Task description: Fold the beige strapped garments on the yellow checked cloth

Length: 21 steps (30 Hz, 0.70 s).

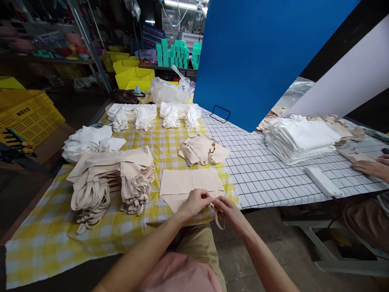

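Work piece: flat beige fabric panel (190,181), lying near on the surface, over the yellow-and-white checked cloth (162,140).
Strap: narrow beige fabric strap (216,221), hanging in a loop past the near edge of the surface.
Left hand (197,202): over the near right part of the panel; thumb and index finger pressed together; material between them too small to tell.
Right hand (228,210): just beside the left hand; fingers pinching the upper part of the strap.
Left of panel: thick stack of beige fabric garments (117,166), straps draped toward the near side.
Far of panel: loose pile of beige fabric pieces (203,150).
Right section: white cloth with black grid lines (234,152), bearing a stack of folded white fabric (299,138).
Far right: another person's hand (369,167), touching beige fabric.
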### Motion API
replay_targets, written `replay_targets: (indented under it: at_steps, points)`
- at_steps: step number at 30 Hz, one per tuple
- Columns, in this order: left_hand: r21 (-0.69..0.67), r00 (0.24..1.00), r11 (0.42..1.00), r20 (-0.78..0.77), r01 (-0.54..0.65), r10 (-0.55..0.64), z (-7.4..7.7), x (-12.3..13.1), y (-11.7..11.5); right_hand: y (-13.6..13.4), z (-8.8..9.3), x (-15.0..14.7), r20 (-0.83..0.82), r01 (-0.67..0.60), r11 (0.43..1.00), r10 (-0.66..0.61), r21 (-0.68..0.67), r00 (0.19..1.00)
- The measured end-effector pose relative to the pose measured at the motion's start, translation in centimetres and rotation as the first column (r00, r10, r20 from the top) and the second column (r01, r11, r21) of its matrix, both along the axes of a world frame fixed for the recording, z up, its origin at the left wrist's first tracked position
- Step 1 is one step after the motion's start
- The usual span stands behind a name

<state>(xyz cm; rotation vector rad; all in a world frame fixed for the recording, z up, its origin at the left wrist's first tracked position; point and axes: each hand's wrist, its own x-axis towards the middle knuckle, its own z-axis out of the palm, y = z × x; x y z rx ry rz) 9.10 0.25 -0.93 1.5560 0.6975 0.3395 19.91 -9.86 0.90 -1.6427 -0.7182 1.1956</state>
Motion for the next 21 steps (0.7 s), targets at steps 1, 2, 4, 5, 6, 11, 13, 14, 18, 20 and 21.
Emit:
replay_targets:
  at_steps: [1, 2, 4, 5, 6, 11, 13, 14, 18, 20, 21]
  points:
    - [0.052, 1.000, 0.998, -0.026, 0.019, -0.018, -0.2, -0.2, 0.1, 0.1, -0.4, 0.0, 0.015, -0.007, 1.000, 0.008, -0.023, 1.000]
    - [0.114, 0.998, 0.993, -0.046, 0.041, -0.036, -0.3, -0.3, 0.3, 0.3, -0.8, 0.1, 0.036, -0.006, 0.999, 0.008, -0.047, 0.999]
    - [0.293, 0.995, 0.953, -0.088, 0.072, -0.048, -0.7, -0.3, 1.1, 0.8, -1.5, 0.5, 0.079, 0.032, 0.995, -0.024, -0.097, 0.997]
    - [0.399, 0.992, 0.913, -0.117, 0.087, -0.044, -0.9, -0.3, 1.6, 1.1, -1.9, 0.7, 0.096, 0.061, 0.992, -0.050, -0.114, 0.994]
    - [0.500, 0.988, 0.859, -0.151, 0.112, -0.041, -1.2, -0.2, 2.2, 1.4, -2.2, 1.0, 0.109, 0.091, 0.988, -0.078, -0.124, 0.991]
    - [0.778, 0.928, 0.515, -0.356, 0.359, -0.110, -2.1, 0.7, 4.0, 2.8, -3.4, 1.5, 0.116, 0.148, 0.980, -0.133, -0.130, 0.984]
    - [0.816, 0.907, 0.401, -0.407, 0.416, -0.111, -2.4, 1.0, 4.2, 3.0, -3.6, 1.4, 0.104, 0.159, 0.979, -0.146, -0.131, 0.984]
    - [0.828, 0.901, 0.360, -0.421, 0.429, -0.105, -2.5, 1.1, 4.2, 3.1, -3.8, 1.3, 0.095, 0.162, 0.978, -0.151, -0.131, 0.984]
    - [0.846, 0.906, 0.330, -0.416, 0.419, -0.083, -2.9, 1.3, 4.3, 3.3, -4.2, 1.0, 0.049, 0.168, 0.976, -0.163, -0.137, 0.985]
    - [0.844, 0.921, 0.382, -0.384, 0.378, -0.064, -3.0, 1.3, 4.2, 3.4, -4.3, 1.0, 0.033, 0.169, 0.976, -0.166, -0.134, 0.986]
    - [0.842, 0.932, 0.414, -0.359, 0.347, -0.053, -3.1, 1.2, 4.1, 3.5, -4.3, 1.0, 0.028, 0.170, 0.977, -0.167, -0.133, 0.985]
